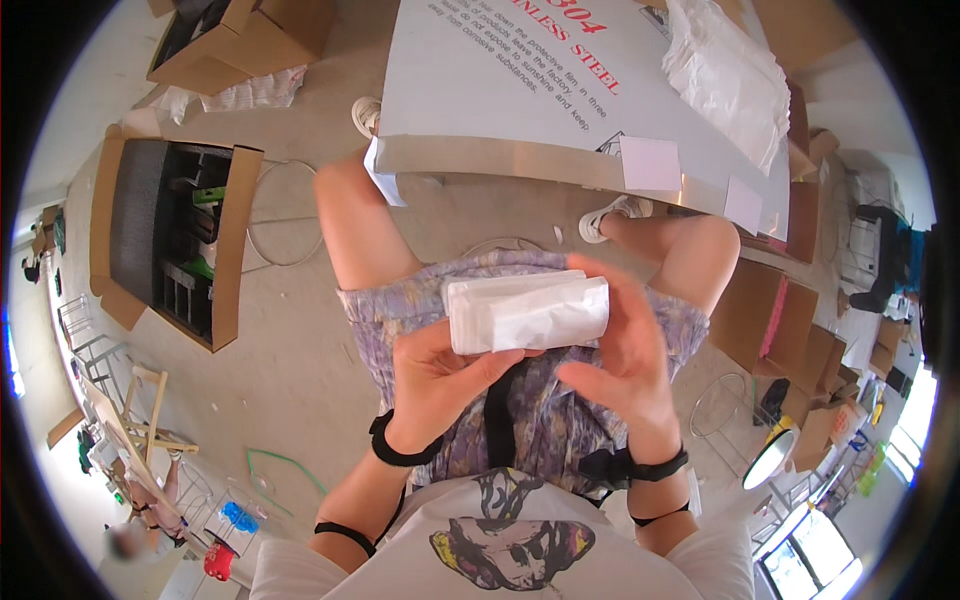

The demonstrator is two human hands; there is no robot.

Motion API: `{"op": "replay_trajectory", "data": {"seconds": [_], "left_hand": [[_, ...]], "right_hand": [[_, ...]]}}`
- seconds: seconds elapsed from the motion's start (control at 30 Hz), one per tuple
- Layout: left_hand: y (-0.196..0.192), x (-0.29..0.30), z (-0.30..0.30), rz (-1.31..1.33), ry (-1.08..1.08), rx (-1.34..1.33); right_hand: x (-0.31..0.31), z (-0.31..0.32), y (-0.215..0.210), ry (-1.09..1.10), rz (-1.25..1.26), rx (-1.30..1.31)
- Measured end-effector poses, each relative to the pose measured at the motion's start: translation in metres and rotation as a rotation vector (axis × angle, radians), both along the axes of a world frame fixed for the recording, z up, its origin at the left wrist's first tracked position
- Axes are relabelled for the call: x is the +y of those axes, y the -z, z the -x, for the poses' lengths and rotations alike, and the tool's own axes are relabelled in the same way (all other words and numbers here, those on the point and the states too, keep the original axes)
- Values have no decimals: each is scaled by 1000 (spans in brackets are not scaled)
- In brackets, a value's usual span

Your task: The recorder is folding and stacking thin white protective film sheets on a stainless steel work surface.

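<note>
Over my lap, a white bundle (pixel 540 312) with thin wrapping or folded sheets is held level. My left hand (pixel 440 365) grips its left end, thumb along the near side and fingers underneath. At the bundle's right end my right hand (pixel 630 350) is curved, thumb and fingers apart, slightly blurred. I cannot tell whether its fingertips touch the bundle. Ahead of my knees stands a film-covered steel-topped table (pixel 480 110). On its right side lies a stack of crumpled white plastic sheets (pixel 728 85).
Left on the floor is an open cardboard box (pixel 245 250) with dark foam and parts. Another cardboard box (pixel 240 45) stands far left. Cardboard boxes (pixel 745 310) crowd the right. White cards (pixel 650 163) hang on the table's near edge. A person (pixel 150 510) is at lower left.
</note>
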State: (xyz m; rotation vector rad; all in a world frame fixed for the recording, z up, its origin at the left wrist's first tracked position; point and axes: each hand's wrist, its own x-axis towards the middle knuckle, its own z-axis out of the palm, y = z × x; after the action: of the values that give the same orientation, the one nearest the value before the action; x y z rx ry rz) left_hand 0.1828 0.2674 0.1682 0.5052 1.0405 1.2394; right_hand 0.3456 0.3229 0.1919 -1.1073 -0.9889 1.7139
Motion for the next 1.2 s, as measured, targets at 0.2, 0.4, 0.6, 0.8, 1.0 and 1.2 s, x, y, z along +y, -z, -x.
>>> {"op": "replay_trajectory", "data": {"seconds": [0.2, 0.4, 0.6, 0.8, 1.0, 1.2], "left_hand": [[7, -3, 6, -140, 135, 329], [8, 2, 9, -223, 134, 429], [17, 0, 15, -70, -71, 9], [13, 6, 11, 39, -62, 64], [7, 8, 6, -52, -51, 121], [7, 3, 6, -124, -16, 258]], "right_hand": [[10, -30, 13, -112, -145, -105], [4, -28, 14, -9, -161, -86], [5, -28, 14, -22, -275, -28], [0, -40, 5, -167, -295, 76], [7, -32, -3, -59, -303, -247], [12, -18, 3, -32, -307, -453]]}}
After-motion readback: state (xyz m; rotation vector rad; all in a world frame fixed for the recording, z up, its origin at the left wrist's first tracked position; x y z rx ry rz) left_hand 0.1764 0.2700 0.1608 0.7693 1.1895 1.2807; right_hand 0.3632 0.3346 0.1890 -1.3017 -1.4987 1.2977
